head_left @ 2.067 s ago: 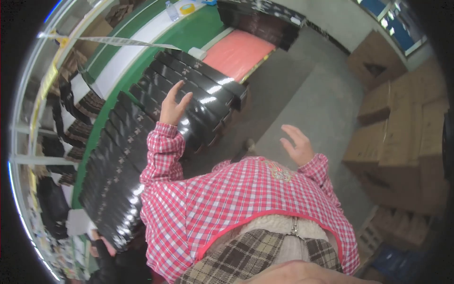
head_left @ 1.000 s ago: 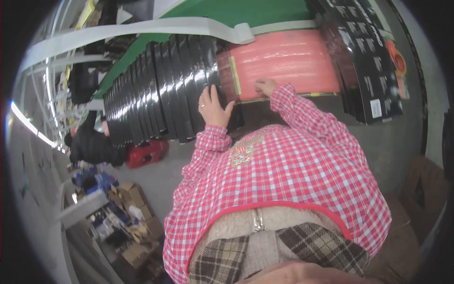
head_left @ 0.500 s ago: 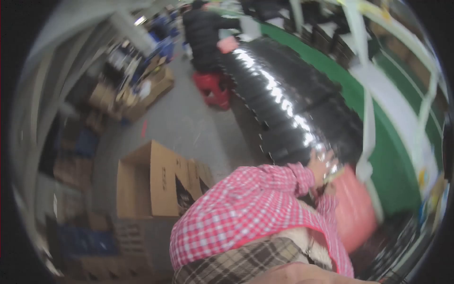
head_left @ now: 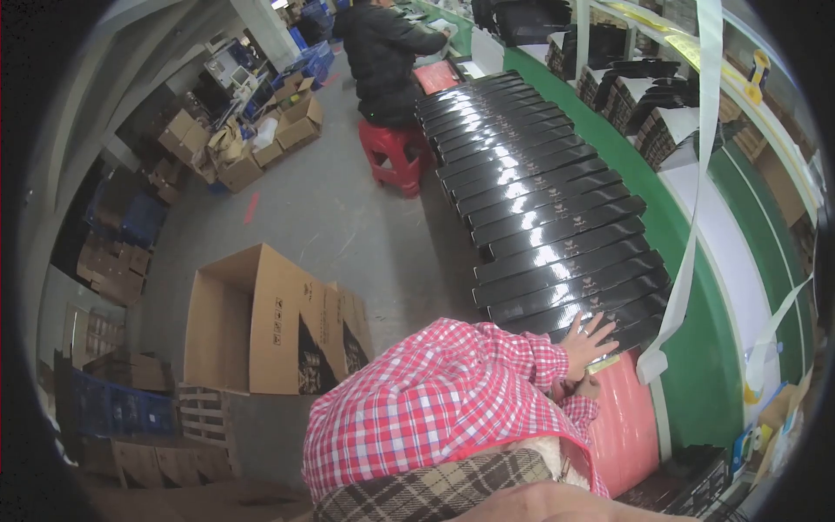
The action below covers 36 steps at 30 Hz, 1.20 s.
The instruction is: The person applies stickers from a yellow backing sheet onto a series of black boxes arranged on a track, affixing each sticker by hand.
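My left hand (head_left: pixel 589 344) lies with its fingers spread on the nearest of the glossy black flat boxes (head_left: pixel 539 239), which overlap in a long row. Just below it, my right hand (head_left: pixel 588 385) is closed at the end of a small yellowish strip (head_left: pixel 602 364); part of this hand is hidden by the sleeve. The strip lies at the border between the black boxes and a pink, plastic-like surface (head_left: pixel 628 422).
An open carton (head_left: pixel 291 322) stands on the floor at left. A person in black (head_left: pixel 383 65) sits on a red stool (head_left: pixel 394 158) at the far end. A white strap (head_left: pixel 703 174) hangs at right beside the green surface (head_left: pixel 709 348). More cartons (head_left: pixel 252 143) stand further back.
The view has shifted slightly and become sharper. My left hand stays on the boxes, now with its fingers more clearly spread; my right hand remains beside it at the strip.
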### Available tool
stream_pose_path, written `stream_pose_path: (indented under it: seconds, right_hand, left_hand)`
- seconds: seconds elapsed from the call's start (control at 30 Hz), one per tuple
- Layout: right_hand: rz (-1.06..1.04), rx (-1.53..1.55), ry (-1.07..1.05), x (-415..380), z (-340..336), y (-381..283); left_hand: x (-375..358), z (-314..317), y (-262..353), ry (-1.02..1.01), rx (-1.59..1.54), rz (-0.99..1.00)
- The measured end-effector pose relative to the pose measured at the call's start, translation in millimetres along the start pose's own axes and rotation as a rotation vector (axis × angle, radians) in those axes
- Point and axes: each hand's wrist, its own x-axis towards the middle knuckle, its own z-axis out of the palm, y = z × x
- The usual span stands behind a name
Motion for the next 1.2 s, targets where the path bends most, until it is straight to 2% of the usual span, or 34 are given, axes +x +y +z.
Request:
stream_pose_path:
  seconds: [0.1,0.2,0.27,0.3,0.43,0.5,0.6,0.7,0.9,1.1,1.2]
  right_hand:
    - [-0.157,-0.082,0.118,-18.9,19.9,-17.1]
    - [-0.223,-0.094,-0.071,-54.4,90.5,-63.3]
    - [-0.196,-0.063,-0.112,-71.6,116.0,-78.9]
    - [-0.140,-0.035,-0.075,-73.3,103.9,-71.1]
    - [0.149,0.148,0.139,-50.8,28.1,-16.9]
    - [0.183,0.235,0.131,-21.4,15.4,-17.3]
    - [0.142,0.329,0.046,-6.2,13.6,-22.0]
    - [0.156,0.142,0.021,-5.2,4.4,-21.2]
    - [-0.271,-0.306,0.099,10.5,3.9,-7.2]
    - [-0.202,-0.240,0.098,11.0,9.4,-6.3]
    - [-0.098,-0.189,0.086,2.1,2.7,-19.5]
  left_hand:
    - [0.4,-3.6,0.5,-0.010,-0.001,-0.007]
    - [2.9,-4.4,-10.3,0.075,0.001,0.004]
    - [6.6,-9.7,-19.4,0.349,0.075,-0.014]
    - [2.1,-4.5,-17.2,0.343,0.050,0.051]
    - [8.9,-20.8,6.4,0.058,0.137,0.066]
    - [10.9,-2.0,4.6,0.071,0.115,0.019]
    - [10.2,5.7,5.8,0.079,0.062,0.019]
    - [8.2,5.6,9.4,0.060,0.049,-0.007]
    - [9.1,8.7,6.9,0.078,0.054,-0.008]
    - [9.7,9.1,8.1,0.067,0.055,-0.015]
    - [9.7,10.2,9.0,0.068,0.068,-0.016]
